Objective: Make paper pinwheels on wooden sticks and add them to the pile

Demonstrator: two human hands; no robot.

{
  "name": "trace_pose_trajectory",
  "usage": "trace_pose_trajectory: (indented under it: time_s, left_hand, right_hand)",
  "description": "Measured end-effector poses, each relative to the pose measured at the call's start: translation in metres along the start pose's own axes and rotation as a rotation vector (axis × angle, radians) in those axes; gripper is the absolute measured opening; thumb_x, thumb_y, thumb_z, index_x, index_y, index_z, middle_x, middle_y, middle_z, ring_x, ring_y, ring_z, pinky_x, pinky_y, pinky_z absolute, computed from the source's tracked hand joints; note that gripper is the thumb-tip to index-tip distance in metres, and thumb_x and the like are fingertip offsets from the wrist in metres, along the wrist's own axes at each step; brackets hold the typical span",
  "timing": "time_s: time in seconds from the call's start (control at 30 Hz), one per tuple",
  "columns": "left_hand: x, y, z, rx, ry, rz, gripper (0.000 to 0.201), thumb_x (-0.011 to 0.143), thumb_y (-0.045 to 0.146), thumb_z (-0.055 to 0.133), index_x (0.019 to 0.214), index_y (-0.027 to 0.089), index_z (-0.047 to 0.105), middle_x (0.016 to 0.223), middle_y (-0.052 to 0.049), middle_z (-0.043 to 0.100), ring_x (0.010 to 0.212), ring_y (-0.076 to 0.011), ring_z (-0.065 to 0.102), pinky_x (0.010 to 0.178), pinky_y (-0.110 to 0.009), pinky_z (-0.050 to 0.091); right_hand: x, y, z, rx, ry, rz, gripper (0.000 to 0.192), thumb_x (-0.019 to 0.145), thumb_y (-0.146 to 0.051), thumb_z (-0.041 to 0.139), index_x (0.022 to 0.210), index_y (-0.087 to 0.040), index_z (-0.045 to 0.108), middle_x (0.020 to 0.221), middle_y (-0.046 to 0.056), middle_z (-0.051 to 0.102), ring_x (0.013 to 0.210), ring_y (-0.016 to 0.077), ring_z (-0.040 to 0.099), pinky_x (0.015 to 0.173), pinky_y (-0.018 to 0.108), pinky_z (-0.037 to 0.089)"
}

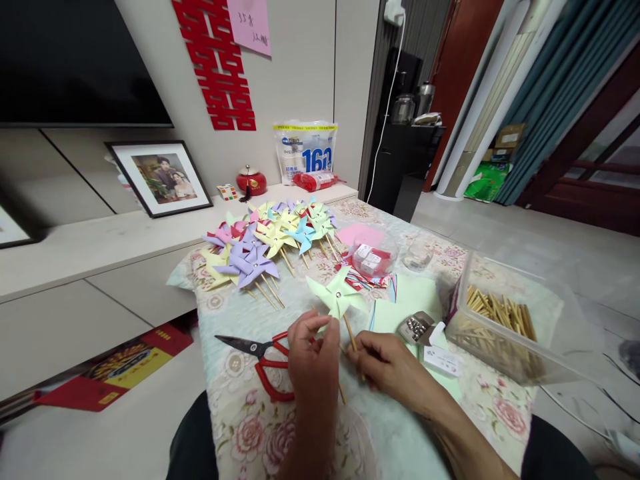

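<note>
**One more pinwheel nears the pile**

A pale green pinwheel (336,295) stands near the desk's (240,427) front edge, its stick (351,335) pinched by the right hand's (393,370) fingers while the left hand's (313,360) fingers close at its lower blade. Many finished pinwheels (270,243) crowd the far edge. A box of sticks (500,320) at the right edge looks far from used up.

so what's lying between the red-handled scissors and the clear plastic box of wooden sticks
In the head view, both hands: the left hand and right hand holding a pale green paper pinwheel, then a small open tin of metal pins.
</note>
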State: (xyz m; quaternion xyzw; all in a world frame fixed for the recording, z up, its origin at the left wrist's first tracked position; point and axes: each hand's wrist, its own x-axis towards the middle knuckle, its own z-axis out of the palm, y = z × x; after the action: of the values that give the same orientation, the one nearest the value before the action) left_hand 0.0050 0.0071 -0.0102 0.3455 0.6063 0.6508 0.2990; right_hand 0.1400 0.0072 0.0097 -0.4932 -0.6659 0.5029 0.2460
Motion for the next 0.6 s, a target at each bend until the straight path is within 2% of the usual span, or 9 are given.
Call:
trace_pose_trajectory:
  time_s: [0.1, 0.2, 0.33, 0.4, 0.47, 0.6]
  left_hand:
    - [0.006, -0.001, -0.005, 0.033, 0.067, 0.152, 0.025, 0.079, 0.034, 0.066, 0.101, 0.022, 0.071, 0.118, -0.009, 0.060, 0.097, -0.0203, 0.062, 0.072, -0.029, 0.054]
    - [0.012, -0.003, -0.011, 0.099, 0.009, 0.299, 0.041, 0.083, 0.030, 0.064, 0.123, 0.026, 0.064, 0.123, -0.009, 0.054, 0.096, -0.0190, 0.061, 0.070, -0.028, 0.055]
    - [0.017, -0.009, -0.015, 0.196, -0.112, 0.412, 0.038, 0.082, 0.028, 0.067, 0.120, 0.025, 0.064, 0.124, -0.010, 0.051, 0.091, -0.0186, 0.063, 0.067, -0.030, 0.056]
    - [0.017, -0.008, -0.016, 0.212, -0.106, 0.434, 0.034, 0.082, 0.026, 0.067, 0.116, 0.023, 0.064, 0.123, -0.011, 0.050, 0.088, -0.0179, 0.064, 0.066, -0.030, 0.056]
    - [0.015, -0.003, -0.015, 0.219, -0.072, 0.446, 0.037, 0.082, 0.022, 0.066, 0.119, 0.023, 0.061, 0.124, -0.011, 0.049, 0.084, -0.0156, 0.062, 0.066, -0.029, 0.056]
    - [0.011, 0.005, -0.013, 0.264, -0.023, 0.459, 0.048, 0.081, 0.014, 0.059, 0.129, 0.023, 0.057, 0.125, -0.012, 0.049, 0.071, -0.0110, 0.054, 0.060, -0.025, 0.054]
  right_hand:
    - [-0.004, -0.005, -0.009, -0.276, 0.137, -0.115, 0.032, 0.097, -0.029, 0.045, 0.066, -0.019, 0.044, 0.060, -0.005, 0.044, 0.058, 0.0108, 0.045, 0.055, 0.024, 0.031]
    - [-0.011, -0.011, -0.018, -0.517, 0.185, -0.167, 0.029, 0.099, -0.024, 0.041, 0.072, -0.019, 0.051, 0.070, -0.001, 0.055, 0.067, 0.0135, 0.052, 0.063, 0.026, 0.034]
    - [-0.015, -0.012, -0.023, -0.829, 0.219, -0.070, 0.024, 0.098, -0.015, 0.041, 0.089, -0.019, 0.063, 0.081, 0.004, 0.061, 0.070, 0.0165, 0.059, 0.061, 0.028, 0.032]
    - [-0.014, -0.010, -0.023, -0.975, 0.256, -0.015, 0.025, 0.095, -0.010, 0.043, 0.095, -0.021, 0.066, 0.085, 0.005, 0.062, 0.069, 0.0171, 0.061, 0.057, 0.029, 0.028]
    - [-0.012, -0.006, -0.022, -1.079, 0.314, 0.006, 0.027, 0.094, -0.009, 0.044, 0.100, -0.022, 0.067, 0.090, 0.006, 0.063, 0.066, 0.0168, 0.061, 0.054, 0.031, 0.023]
    - [-0.008, 0.000, -0.021, -1.138, 0.393, 0.010, 0.027, 0.095, -0.012, 0.045, 0.103, -0.025, 0.068, 0.091, 0.006, 0.063, 0.062, 0.0166, 0.061, 0.052, 0.032, 0.019]
